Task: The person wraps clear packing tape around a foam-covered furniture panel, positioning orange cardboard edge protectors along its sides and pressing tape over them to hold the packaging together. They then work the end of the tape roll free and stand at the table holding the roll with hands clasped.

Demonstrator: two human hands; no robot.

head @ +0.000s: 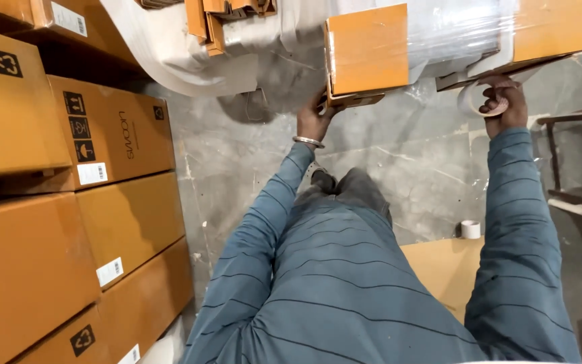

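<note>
At twelve o'clock I see an orange carton [372, 50] half wrapped in clear film [453, 30]. My left hand [312, 120] grips its lower corner, fingers curled under. My right hand [503, 101] at two o'clock closes around a tape roll [473, 101]. Stacked orange boxes [69, 222] crowd nine o'clock; a small white roll [470, 229] sits at four.

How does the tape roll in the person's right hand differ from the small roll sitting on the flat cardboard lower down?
The held tape roll is gripped by the right hand, fingers through its core, up against the wrapped box; the small roll rests untouched on the flat cardboard. The held one looks larger and is partly hidden by fingers; the small one shows whole. Both are pale rings. The left hand touches only the box.
</note>
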